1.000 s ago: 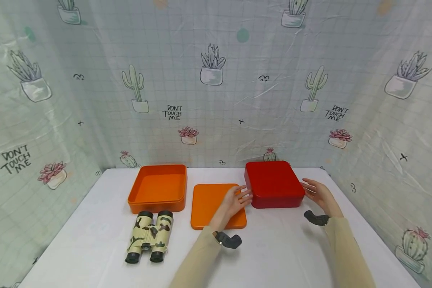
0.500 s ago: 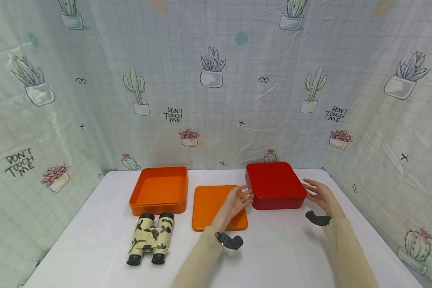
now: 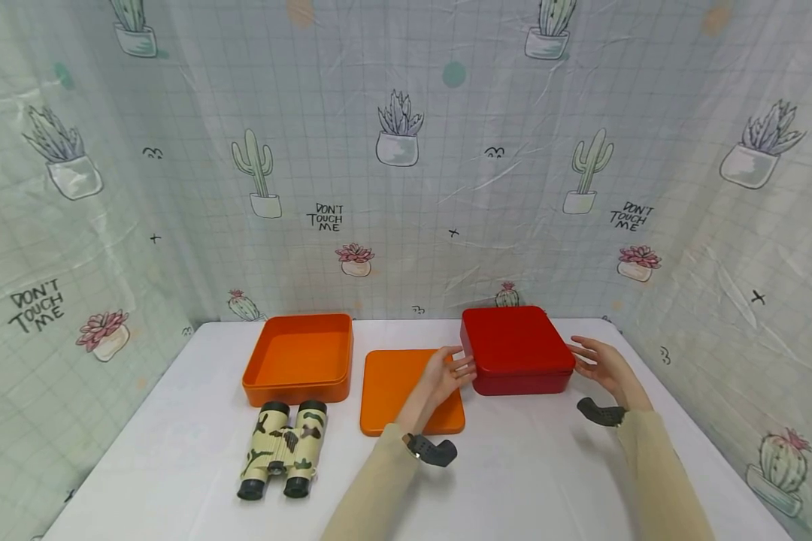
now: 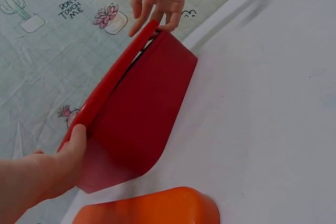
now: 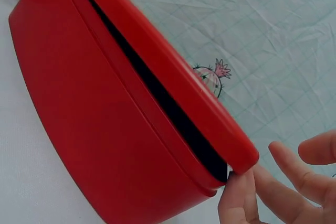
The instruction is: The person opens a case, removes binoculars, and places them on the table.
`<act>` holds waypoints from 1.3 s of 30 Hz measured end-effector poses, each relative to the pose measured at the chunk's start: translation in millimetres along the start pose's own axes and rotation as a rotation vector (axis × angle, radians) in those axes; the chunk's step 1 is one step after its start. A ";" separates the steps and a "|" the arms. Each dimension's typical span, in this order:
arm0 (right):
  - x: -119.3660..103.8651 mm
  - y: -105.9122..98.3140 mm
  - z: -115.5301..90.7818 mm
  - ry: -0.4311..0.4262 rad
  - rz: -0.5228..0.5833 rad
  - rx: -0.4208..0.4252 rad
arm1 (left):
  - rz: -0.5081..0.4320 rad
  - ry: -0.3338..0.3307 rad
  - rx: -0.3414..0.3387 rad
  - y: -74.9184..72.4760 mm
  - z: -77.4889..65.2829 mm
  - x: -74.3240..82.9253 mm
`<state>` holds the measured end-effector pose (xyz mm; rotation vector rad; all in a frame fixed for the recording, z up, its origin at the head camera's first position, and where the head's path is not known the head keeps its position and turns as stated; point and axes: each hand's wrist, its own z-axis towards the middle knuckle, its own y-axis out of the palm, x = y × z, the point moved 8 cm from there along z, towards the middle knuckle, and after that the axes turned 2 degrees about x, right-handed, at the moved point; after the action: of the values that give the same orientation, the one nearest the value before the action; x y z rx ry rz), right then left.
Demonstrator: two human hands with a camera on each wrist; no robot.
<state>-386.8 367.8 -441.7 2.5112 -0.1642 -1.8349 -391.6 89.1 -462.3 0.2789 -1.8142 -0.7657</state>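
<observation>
A square red box (image 3: 524, 384) stands at the table's right, its red lid (image 3: 517, 338) on top. In the right wrist view the lid's right end is raised, with a dark gap above the box wall. My right hand (image 3: 602, 364) is at that side, fingertips against the lid's underside at the corner and the other fingers spread apart from it. My left hand (image 3: 441, 376) is at the box's left side, one fingertip against the lid's edge in the left wrist view; its other fingers are mostly hidden there. The box's inside cannot be made out.
An orange open box (image 3: 298, 394) stands at the left, with camouflage binoculars (image 3: 284, 449) in front. Under my left forearm lies a flat orange lid (image 3: 389, 391). A cactus-patterned curtain (image 3: 406, 225) encloses the white table (image 3: 514, 466).
The red lid's front edge shows a slightly wider gap at the right than before. Both hands stay at the sides of the box; the view has shifted slightly.
</observation>
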 end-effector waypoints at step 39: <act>-4.1 4.7 -3.5 -0.089 -0.557 -0.149 | 0.192 -0.176 -0.101 -4.7 -9.3 17.3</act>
<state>-385.1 363.5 -436.4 2.5375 0.7137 -2.0282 -390.5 72.9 -450.3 -0.0297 -1.9273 -0.7614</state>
